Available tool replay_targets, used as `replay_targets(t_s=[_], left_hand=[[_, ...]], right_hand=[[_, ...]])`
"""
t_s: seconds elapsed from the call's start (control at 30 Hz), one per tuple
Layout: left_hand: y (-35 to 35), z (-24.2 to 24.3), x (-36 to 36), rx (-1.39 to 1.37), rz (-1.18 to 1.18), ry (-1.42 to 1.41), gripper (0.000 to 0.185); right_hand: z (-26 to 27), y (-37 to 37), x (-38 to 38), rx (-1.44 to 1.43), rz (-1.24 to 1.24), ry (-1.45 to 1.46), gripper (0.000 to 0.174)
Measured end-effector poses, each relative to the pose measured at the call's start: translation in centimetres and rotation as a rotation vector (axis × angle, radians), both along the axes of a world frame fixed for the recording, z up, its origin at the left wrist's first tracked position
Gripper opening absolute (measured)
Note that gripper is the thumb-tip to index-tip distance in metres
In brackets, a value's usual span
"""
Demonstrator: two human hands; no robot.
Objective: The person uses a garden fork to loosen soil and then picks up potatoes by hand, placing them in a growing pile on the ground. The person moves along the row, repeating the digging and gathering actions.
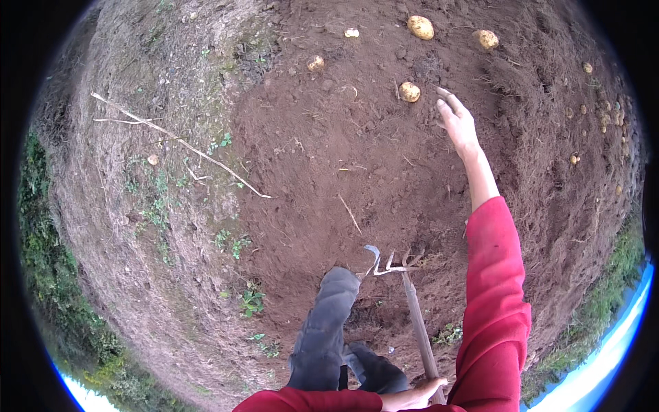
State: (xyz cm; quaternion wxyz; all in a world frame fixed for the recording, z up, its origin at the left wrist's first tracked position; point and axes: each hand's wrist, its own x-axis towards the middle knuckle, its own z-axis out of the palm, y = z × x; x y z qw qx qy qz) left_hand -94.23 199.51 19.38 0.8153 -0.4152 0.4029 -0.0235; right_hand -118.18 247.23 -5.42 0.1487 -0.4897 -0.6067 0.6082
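Note:
My left hand (416, 395) grips the wooden handle of a pronged hoe (421, 329) at the bottom of the view. The hoe's curved metal tines (383, 269) rest at the soil beside my trousered leg (327, 319). Out over the loose brown soil reaches my right hand (458, 121), its fingers apart and nothing held. Just left of its fingertips lies a round potato (410, 92), not touched by the hand. Farther out are a larger potato (420, 27) and another potato (485, 39).
Two smaller potatoes (315, 63) (351, 33) lie at upper left of the dug soil. Several more potatoes (605, 118) are scattered at the far right. A long dry stalk (185, 146) crosses the weedy ground on the left. Green plants (67, 288) border the field.

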Motion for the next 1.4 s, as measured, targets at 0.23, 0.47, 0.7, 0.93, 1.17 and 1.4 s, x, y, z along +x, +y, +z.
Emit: replay_targets(t_s=[0.23, 0.47, 0.7, 0.93, 1.17, 1.4], left_hand=[[0.8, -3.0, 0.8, 0.032, 0.023, 0.033, 0.039], [4.1, -2.2, -0.7, 0.021, 0.133, 0.038, 0.036], [2.3, -2.5, -3.3, 0.068, 0.135, 0.023, 0.033], [2.9, -2.0, -4.3, 0.098, 0.167, 0.009, 0.031], [8.1, -1.8, -3.0, 0.024, 0.297, 0.034, 0.028], [3.9, -1.4, -4.6, 0.026, 0.284, 0.081, 0.026]], right_hand=[[-6.2, -1.3, -10.0, 0.136, -0.074, -0.348, 0.033], [0.5, -5.1, -15.3, 0.082, 0.298, 0.008, 0.046], [7.0, -13.3, -22.8, 0.151, 0.67, -0.034, 0.049], [5.7, -7.0, -27.6, 0.517, 0.803, -0.532, 0.045], [4.3, 0.7, -24.7, 0.933, 0.098, -0.219, 0.037], [0.6, -6.9, -18.8, 0.365, 0.097, -0.041, 0.033]])
